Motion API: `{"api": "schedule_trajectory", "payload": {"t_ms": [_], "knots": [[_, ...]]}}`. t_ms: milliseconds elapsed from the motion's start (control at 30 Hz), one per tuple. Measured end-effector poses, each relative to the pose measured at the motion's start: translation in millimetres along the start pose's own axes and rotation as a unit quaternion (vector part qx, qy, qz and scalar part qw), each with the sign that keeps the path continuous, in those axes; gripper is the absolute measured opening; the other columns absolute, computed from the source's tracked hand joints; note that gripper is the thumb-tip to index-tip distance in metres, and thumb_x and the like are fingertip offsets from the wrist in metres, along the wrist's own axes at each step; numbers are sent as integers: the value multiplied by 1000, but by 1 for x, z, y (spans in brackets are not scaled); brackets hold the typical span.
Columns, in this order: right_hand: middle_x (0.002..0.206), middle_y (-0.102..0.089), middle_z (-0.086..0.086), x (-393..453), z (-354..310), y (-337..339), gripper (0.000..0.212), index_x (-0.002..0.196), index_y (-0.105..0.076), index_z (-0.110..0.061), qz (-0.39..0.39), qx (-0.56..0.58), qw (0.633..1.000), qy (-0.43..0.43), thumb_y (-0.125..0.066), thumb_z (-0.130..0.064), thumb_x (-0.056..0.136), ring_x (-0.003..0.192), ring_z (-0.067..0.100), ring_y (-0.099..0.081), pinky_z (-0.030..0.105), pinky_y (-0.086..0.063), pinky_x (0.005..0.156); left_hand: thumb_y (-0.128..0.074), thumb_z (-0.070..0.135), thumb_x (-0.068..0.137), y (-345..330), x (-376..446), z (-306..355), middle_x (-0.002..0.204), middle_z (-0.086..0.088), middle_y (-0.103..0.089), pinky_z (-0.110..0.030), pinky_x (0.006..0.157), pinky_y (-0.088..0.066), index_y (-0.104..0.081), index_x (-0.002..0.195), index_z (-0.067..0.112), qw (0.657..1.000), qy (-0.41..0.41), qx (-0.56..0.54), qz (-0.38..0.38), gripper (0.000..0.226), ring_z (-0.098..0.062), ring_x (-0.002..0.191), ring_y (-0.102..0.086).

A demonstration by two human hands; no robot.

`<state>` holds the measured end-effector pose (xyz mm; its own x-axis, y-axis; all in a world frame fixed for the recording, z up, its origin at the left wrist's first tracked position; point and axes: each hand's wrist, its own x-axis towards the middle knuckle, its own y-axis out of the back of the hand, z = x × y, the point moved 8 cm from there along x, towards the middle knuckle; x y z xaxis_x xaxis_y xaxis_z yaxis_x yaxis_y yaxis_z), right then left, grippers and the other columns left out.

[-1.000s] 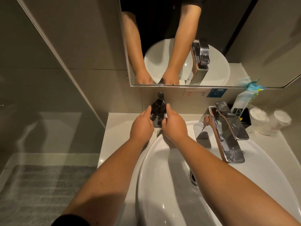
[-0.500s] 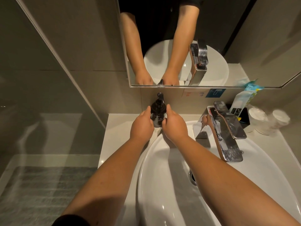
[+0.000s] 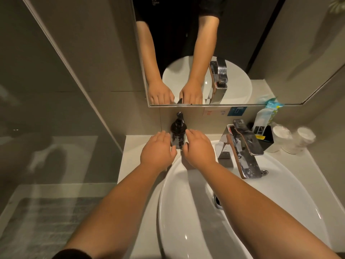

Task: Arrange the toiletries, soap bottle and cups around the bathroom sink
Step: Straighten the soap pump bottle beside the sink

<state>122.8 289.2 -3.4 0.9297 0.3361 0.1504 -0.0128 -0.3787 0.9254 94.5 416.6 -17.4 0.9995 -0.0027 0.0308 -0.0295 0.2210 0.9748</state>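
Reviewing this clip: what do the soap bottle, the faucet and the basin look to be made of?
Soap bottle: dark, glossy, faintly see-through, so tinted glass or plastic; which one cannot be told. Black pump top, probably plastic.
Faucet: polished chrome-look metal, mirror reflections, water spots on the spout.
Basin: white glazed ceramic by its look, smooth with sharp highlights.

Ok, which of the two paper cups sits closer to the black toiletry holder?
The left cup, the one right beside the black holder. The other cup stands farther right, toward the counter's corner, with the first cup between it and the holder.
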Motion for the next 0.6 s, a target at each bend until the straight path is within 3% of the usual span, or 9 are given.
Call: {"api": "schedule_trajectory", "payload": {"t_ms": [300,467,533,600], "knots": [[107,-62,11,-91,-8,28,33,110,-59,-7,-24,-69,996,53,-45,-28,89,104,29,-55,42,-43,97,-31,56,92,15,-72,26,153,-7,-33,-34,116,-16,-31,146,14,994,-61,79,-49,68,-23,141,-26],[134,-52,8,-144,19,39,53,134,-46,-13,-72,-73,995,18,-44,-45,91,118,26,-51,38,-45,96,-28,55,92,12,-106,60,154,-8,-32,-35,116,-13,-29,147,14,992,-95,61,-59,68,-24,142,-25],[132,-54,7,-156,34,47,55,134,-44,-15,-79,-89,993,4,-39,-51,92,107,26,-57,38,-47,90,-28,55,92,11,-113,79,154,-7,-32,-35,117,-13,-29,147,14,991,-107,55,-56,68,-23,142,-26],[124,-61,8,-165,49,59,57,131,-48,-15,-71,-104,992,-1,-38,-55,91,107,27,-56,38,-44,95,-29,55,91,10,-117,100,153,-7,-33,-36,117,-15,-30,146,14,991,-115,48,-50,69,-23,142,-27]]}}
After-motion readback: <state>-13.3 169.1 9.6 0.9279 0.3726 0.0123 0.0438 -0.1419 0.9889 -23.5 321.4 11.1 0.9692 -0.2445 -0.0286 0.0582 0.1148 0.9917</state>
